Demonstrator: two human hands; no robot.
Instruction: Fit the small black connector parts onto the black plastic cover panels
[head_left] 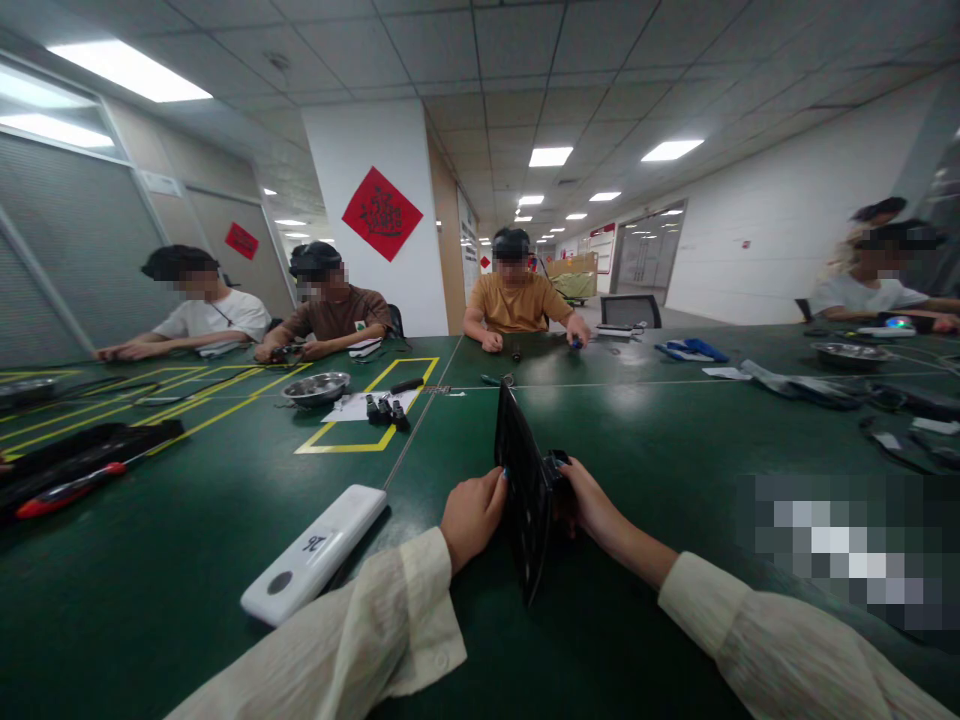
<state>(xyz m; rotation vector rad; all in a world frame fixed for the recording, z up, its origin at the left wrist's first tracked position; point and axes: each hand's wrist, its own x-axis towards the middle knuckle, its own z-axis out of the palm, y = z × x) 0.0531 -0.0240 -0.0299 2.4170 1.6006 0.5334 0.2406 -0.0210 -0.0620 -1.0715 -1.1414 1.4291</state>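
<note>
Remote head view | I see a thin, glossy black panel (526,505), flat and four-sided, standing on edge, nearly edge-on to me | small dark block (557,470) against its right-hand face, details unclear | both above the green table (637,430); I can't tell whether they touch it

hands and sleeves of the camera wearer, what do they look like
The left sleeve and right sleeve are long, cream and creased; a pale round button shows on the left cuff. The left hand and right hand wear no gloves.

Head-worn view, facing forward and down
</note>
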